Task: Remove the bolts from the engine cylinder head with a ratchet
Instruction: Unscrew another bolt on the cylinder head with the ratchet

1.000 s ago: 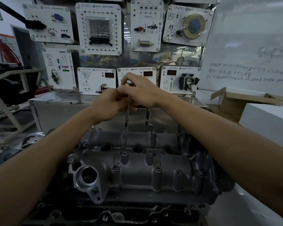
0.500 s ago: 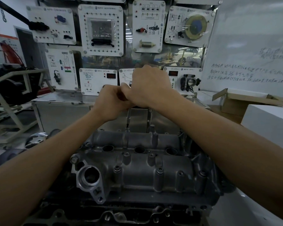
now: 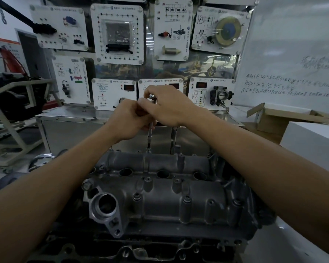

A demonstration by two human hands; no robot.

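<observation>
A grey cast engine cylinder head (image 3: pixel 160 198) fills the lower middle, with several bolts (image 3: pixel 136 196) standing in its bosses. A thin ratchet extension (image 3: pixel 150 136) stands upright on a bolt at the head's far edge. My left hand (image 3: pixel 129 120) grips the upper shaft of the tool. My right hand (image 3: pixel 169 105) curls round the ratchet top (image 3: pixel 152 96), right above and beside the left hand. Most of the ratchet head is hidden by my fingers.
Behind the head stands a metal cabinet (image 3: pixel 70 130) with training panels (image 3: pixel 120 33) mounted on it. A whiteboard (image 3: pixel 292 54) stands at the right, an open cardboard box (image 3: pixel 285 118) and a white box (image 3: pixel 311 143) below it. A metal frame (image 3: pixel 11 118) is on the left.
My right hand covered the ratchet top half a second ago; now its fingers have turned back and the top shows again. The extension stays on the same far bolt.
</observation>
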